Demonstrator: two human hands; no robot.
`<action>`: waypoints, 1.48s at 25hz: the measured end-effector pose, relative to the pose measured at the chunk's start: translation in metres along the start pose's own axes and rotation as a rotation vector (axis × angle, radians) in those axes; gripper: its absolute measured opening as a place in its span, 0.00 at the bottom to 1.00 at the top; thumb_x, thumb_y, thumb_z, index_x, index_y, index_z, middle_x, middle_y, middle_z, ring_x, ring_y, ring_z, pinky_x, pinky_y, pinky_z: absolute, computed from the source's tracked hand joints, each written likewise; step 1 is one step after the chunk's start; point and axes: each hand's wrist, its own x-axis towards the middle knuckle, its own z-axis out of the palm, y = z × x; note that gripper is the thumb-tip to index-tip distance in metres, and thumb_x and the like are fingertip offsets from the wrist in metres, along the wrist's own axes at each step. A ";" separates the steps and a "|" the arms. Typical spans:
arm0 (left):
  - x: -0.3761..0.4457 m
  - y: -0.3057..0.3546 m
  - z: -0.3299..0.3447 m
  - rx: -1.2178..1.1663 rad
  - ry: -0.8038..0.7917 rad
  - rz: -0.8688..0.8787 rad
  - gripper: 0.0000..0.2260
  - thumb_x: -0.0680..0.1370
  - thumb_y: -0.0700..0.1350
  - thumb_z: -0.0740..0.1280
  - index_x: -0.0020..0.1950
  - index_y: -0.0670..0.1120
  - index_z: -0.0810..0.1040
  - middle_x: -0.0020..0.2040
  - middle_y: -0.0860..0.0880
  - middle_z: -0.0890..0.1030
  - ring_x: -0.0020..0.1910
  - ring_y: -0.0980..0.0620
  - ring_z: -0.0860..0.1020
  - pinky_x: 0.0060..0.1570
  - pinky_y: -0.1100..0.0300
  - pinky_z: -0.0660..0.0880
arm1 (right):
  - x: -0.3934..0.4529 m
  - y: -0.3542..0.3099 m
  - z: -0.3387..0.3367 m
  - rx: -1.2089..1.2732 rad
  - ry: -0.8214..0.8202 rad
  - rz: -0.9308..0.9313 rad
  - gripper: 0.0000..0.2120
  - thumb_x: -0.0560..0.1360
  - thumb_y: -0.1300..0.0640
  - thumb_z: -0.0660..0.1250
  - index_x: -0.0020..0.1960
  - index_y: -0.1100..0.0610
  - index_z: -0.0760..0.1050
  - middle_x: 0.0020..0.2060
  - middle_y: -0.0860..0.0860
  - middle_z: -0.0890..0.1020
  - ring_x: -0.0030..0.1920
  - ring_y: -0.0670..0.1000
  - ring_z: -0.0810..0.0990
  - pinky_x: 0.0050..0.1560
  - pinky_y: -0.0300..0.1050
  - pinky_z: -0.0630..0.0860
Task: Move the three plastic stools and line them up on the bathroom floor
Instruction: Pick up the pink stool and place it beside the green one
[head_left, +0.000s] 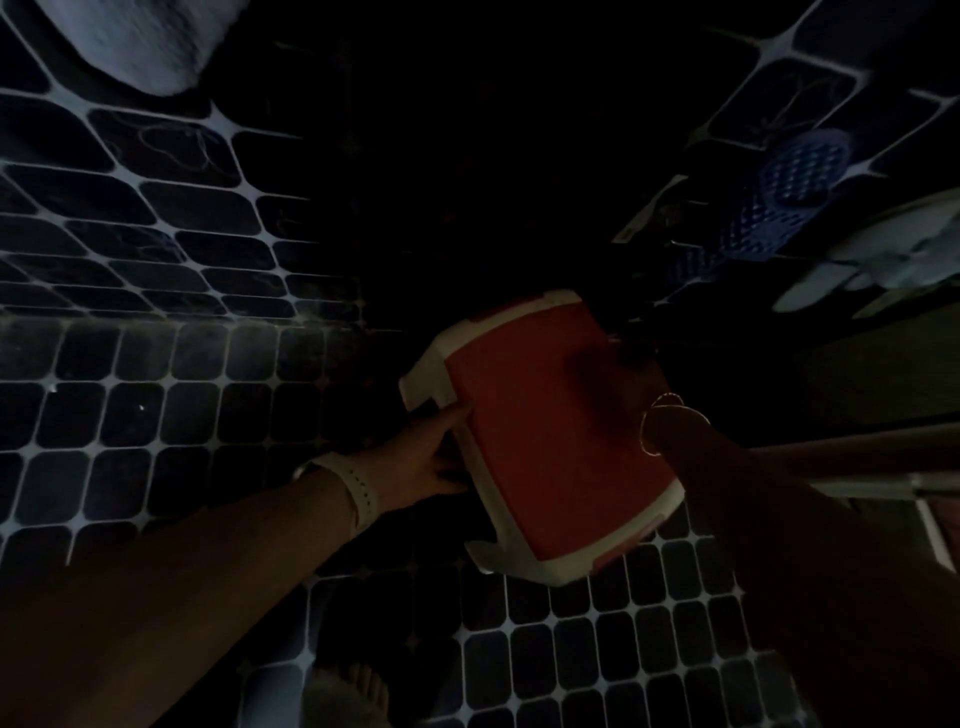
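Note:
The room is very dark. One plastic stool (540, 431) with a red seat and white corners and legs shows at the middle of the head view, over the dark tiled floor. My left hand (426, 457), with a white watch band on the wrist, grips the stool's left edge. My right hand (631, 374) is in deep shadow at the stool's right edge and appears to hold it; a thin bracelet circles that wrist. No other stool is visible.
Dark tiles with white grout cover the floor (130, 415) and the walls. A blue perforated basket (779, 208) hangs at upper right. A pale object (883, 260) sits at the right edge. A white rounded fixture (150, 41) shows upper left. My foot (353, 691) is at bottom centre.

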 end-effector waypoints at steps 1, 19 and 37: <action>-0.001 0.000 -0.002 -0.049 -0.008 0.012 0.36 0.63 0.59 0.73 0.70 0.53 0.71 0.67 0.45 0.77 0.65 0.44 0.76 0.59 0.44 0.75 | -0.002 -0.003 0.002 0.029 -0.002 -0.019 0.23 0.77 0.52 0.63 0.66 0.64 0.71 0.65 0.63 0.75 0.65 0.62 0.74 0.60 0.47 0.70; -0.326 0.007 -0.259 0.000 0.435 0.213 0.27 0.68 0.68 0.66 0.60 0.53 0.76 0.54 0.42 0.85 0.49 0.42 0.85 0.47 0.48 0.82 | -0.204 -0.289 0.187 -0.121 -0.220 -0.614 0.15 0.72 0.47 0.69 0.36 0.59 0.80 0.32 0.53 0.84 0.36 0.51 0.81 0.36 0.44 0.72; -0.688 -0.169 -0.561 -0.522 0.926 0.328 0.23 0.71 0.66 0.64 0.54 0.50 0.79 0.52 0.45 0.83 0.49 0.47 0.83 0.39 0.56 0.81 | -0.538 -0.543 0.538 -0.210 -0.674 -1.049 0.12 0.70 0.51 0.71 0.34 0.59 0.82 0.26 0.43 0.76 0.35 0.41 0.70 0.35 0.42 0.72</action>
